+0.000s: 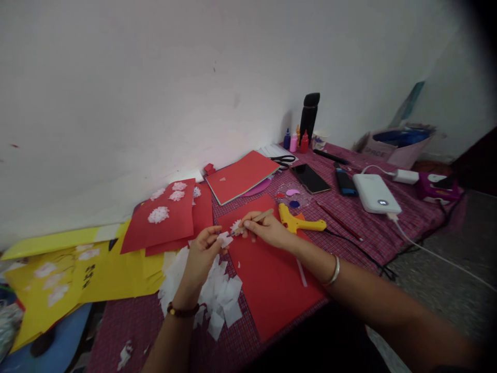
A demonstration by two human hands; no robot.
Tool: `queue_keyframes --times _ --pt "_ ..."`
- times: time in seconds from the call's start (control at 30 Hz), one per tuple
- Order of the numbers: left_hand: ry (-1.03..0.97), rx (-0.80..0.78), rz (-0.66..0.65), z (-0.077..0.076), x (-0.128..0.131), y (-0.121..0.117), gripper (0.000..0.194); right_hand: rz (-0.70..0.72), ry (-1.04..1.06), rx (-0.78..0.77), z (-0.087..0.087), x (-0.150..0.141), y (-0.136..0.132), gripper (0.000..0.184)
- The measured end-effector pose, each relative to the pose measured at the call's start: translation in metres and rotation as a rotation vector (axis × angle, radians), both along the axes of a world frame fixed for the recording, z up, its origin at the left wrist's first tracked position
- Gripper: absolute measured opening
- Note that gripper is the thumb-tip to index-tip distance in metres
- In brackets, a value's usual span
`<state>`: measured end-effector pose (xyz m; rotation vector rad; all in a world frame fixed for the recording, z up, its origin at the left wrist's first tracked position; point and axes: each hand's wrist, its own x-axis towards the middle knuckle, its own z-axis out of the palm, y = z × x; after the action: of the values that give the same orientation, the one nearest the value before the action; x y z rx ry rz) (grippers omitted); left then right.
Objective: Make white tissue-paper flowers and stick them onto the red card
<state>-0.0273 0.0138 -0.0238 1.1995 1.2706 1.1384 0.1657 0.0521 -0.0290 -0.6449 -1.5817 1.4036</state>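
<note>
My left hand [202, 249] pinches a small white paper piece [224, 239] above the edge of a red sheet [267, 290]. In my right hand [267, 230] is a tan wooden stick [265, 214], its thin end pointing at that paper piece; whether it carries a brush tip is too small to tell. A ruffled white paper flower [236, 227] lies on the red sheet between the hands, partly hidden by my right fingers. Below my left hand spreads a pile of loose white paper squares [223, 296]. A yellow glue gun [298, 223] rests just beyond my right wrist.
Red sheets with paper flowers [165, 233] and yellow painted sheets [112, 274] lie at left. Farther back are a red folder [244, 176], scissors [285, 160], a phone [310, 178], paint bottles [304, 142] and a black bottle [309, 116]. A white power bank [376, 192] with cables sits at right.
</note>
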Motion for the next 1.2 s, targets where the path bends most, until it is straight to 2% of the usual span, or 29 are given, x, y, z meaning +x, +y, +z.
queue_keyframes --times 0.23,0.63,0.87,1.07,1.2 --pt "0.043 0.010 0.048 -0.0028 0.0005 0.0020 0.032 0.006 0.015 -0.001 0.0009 0.0001 -0.0016 0.023" --pt "0.085 0.039 0.035 0.0023 0.0075 -0.0034 0.032 -0.004 0.025 0.003 0.0021 0.0004 -0.0019 0.023" --pt "0.097 0.047 0.043 0.0005 0.0084 -0.0027 0.033 0.019 0.005 0.008 0.0001 0.0003 -0.0021 0.023" --pt "0.068 0.080 -0.001 -0.0005 0.0064 -0.0037 0.034 -0.006 0.025 -0.003 0.0020 -0.0010 -0.0017 0.023" --pt "-0.027 0.084 -0.012 -0.0006 0.0061 -0.0038 0.036 -0.023 0.044 -0.020 0.0055 -0.0001 -0.0018 0.023"
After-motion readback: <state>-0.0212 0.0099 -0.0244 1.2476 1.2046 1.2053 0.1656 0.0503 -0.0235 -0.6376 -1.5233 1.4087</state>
